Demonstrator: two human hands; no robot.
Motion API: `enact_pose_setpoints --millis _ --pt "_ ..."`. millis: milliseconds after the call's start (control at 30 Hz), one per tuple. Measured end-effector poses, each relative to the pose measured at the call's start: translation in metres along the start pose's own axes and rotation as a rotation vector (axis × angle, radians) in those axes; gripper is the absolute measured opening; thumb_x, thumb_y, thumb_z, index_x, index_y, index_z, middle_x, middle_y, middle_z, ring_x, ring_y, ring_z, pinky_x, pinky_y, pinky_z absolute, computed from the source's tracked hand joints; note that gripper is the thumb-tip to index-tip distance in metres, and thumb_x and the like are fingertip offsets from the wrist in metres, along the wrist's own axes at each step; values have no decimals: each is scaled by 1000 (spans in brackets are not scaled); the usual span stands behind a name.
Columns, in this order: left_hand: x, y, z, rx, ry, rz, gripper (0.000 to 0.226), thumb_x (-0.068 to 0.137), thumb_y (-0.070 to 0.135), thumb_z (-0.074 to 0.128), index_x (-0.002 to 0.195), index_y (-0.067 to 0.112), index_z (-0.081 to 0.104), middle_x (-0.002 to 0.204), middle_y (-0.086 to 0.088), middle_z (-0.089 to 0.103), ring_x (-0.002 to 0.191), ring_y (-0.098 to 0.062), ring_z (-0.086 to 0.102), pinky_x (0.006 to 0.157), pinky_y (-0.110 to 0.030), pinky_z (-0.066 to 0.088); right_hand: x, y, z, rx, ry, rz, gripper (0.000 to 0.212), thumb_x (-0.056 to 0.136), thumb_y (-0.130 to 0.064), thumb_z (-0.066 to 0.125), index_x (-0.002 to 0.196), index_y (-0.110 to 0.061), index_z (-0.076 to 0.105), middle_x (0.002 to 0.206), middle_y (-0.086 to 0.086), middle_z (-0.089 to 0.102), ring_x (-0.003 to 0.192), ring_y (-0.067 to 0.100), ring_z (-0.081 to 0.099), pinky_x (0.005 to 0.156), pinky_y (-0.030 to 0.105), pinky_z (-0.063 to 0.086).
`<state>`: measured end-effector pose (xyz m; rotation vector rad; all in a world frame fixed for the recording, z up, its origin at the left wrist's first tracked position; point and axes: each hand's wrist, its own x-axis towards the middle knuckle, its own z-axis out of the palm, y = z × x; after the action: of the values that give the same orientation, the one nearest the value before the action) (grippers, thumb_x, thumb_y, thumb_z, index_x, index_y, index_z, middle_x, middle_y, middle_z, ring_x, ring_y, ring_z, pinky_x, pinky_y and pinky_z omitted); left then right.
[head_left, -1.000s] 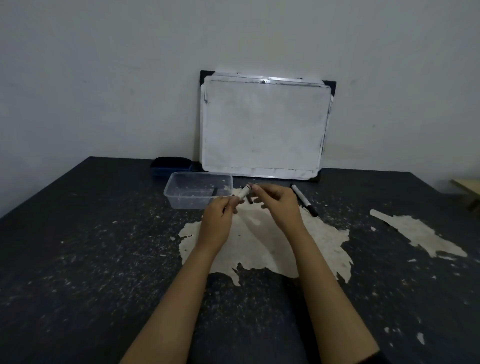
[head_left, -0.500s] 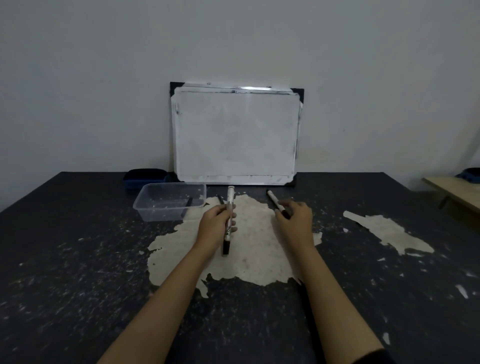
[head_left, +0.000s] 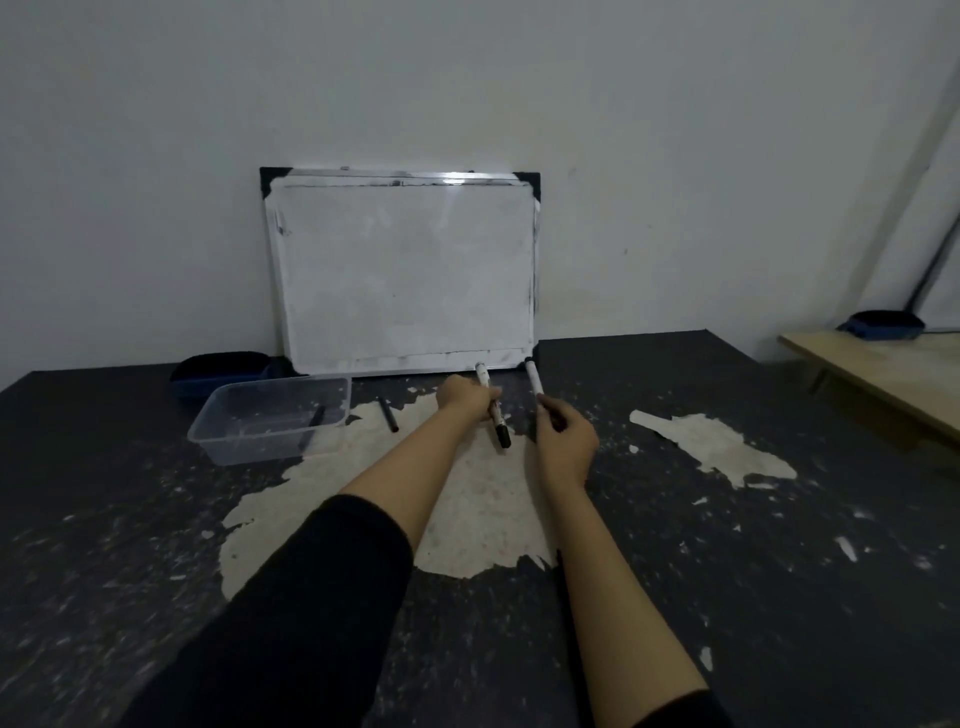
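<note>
Curled round one marker (head_left: 500, 423), our left hand (head_left: 465, 400) holds it just left of our right hand (head_left: 566, 447), whose fingers pinch a second marker (head_left: 535, 382), both far ends near the whiteboard (head_left: 405, 270) beyond them.

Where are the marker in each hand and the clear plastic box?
Left marker (head_left: 501, 434), head view: black end below the left hand (head_left: 464, 400).
Right marker (head_left: 535, 379), head view: white barrel above the right hand (head_left: 566, 447).
Clear plastic box (head_left: 244, 449), head view: front wall.
</note>
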<state>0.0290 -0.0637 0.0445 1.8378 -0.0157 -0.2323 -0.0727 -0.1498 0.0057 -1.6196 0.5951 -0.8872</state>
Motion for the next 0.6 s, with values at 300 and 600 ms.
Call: enact_pose_setpoints --millis 300,600 --pt "9 -5 31 283 63 47 46 73 38 80 96 0 71 93 -13 74 84 -24 70 44 -23 34 5 0 6 183 69 114 21 99 -9 57 112 -11 74 102 3 71 86 7 64 79 22 55" --pt "14 -5 16 67 64 82 34 94 31 56 97 -1 67 102 -19 70 96 -36 67 77 -37 53 4 -6 1 258 13 84 21 98 -7 58 113 -14 71 95 -3 69 89 11 67 61 8 48"
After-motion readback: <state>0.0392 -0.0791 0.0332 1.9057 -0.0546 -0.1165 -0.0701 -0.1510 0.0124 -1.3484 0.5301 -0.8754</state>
